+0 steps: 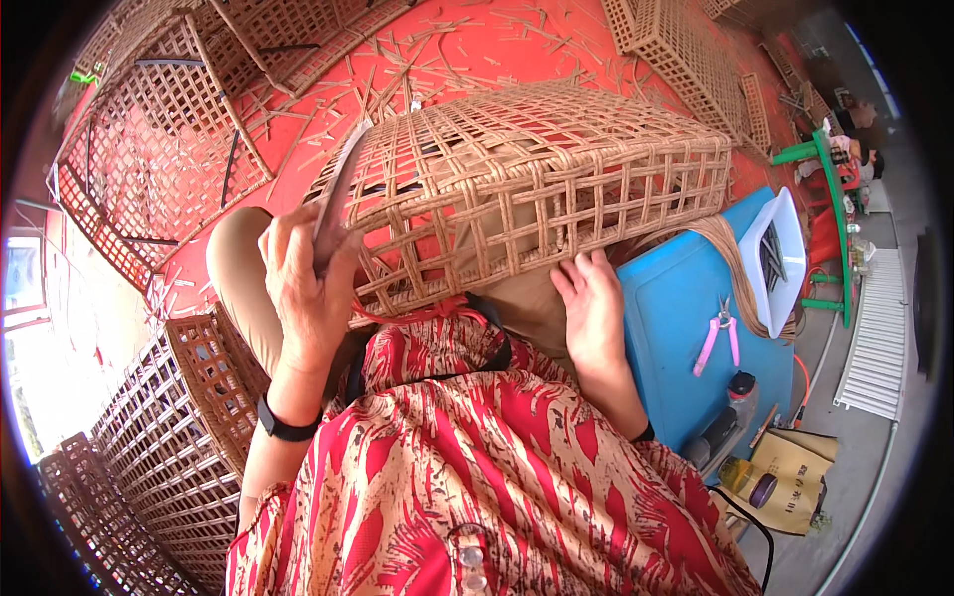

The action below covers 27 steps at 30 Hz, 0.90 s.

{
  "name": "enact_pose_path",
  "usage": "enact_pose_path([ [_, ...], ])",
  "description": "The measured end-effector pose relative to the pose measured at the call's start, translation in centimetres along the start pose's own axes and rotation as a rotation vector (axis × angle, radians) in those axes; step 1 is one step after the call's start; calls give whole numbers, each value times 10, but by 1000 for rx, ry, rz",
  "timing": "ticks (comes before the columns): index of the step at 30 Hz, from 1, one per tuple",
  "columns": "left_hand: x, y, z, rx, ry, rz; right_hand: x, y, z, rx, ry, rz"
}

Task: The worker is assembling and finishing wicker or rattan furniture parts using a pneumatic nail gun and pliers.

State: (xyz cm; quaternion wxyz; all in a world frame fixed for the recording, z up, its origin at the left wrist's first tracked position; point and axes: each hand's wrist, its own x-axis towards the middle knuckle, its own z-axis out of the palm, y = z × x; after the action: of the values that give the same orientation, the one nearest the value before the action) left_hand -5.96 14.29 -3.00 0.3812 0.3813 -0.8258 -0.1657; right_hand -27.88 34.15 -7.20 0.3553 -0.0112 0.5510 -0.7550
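Red-and-cream patterned cloth [477, 477] covered your chest and filled the bottom of the view, and just above it the woven cane basket [527, 189] lay tipped on its side across your lap, its open lattice wall facing up and its rim toward your left. Your left hand [303, 283] was closed around a flat dark blade-like tool [338, 194], the fingers wrapped on its lower end while its upper part ran up along the basket's rim — touching it, as far as the view showed. A black band [286, 427] sat on that wrist. Your right hand [593, 303] lay open, fingers spread flat against the basket's lower edge, holding nothing. Just beside it to the right stood a blue box [686, 328] with pink-handled pliers [717, 338] on its lid and a bundle of cane strips [730, 263] curving past a white tray [780, 253]. Cane offcuts [447, 50] littered the red floor [298, 199] beyond the basket — and more lattice baskets [159, 149] lay about on your left.
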Motion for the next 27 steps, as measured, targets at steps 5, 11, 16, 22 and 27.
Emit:
enact_pose_path([
  [5, 23, -19, 4, -18, -82, -51, 35, -20, 4, 187, -72, 152],
  [11, 100, -30, -8, 110, 87, 311, 54, -52, 68, 235, -348, -7],
  [16, 180, -55, 4, 156, 54, 396, 90, -61, 110, 239, -498, -70],
  [22, 232, -95, 38, 17, 52, 282, 148, -57, 141, 224, -463, 15],
  [27, 258, -96, 60, 27, 139, 388, 174, -49, 153, 244, -477, -7],
])
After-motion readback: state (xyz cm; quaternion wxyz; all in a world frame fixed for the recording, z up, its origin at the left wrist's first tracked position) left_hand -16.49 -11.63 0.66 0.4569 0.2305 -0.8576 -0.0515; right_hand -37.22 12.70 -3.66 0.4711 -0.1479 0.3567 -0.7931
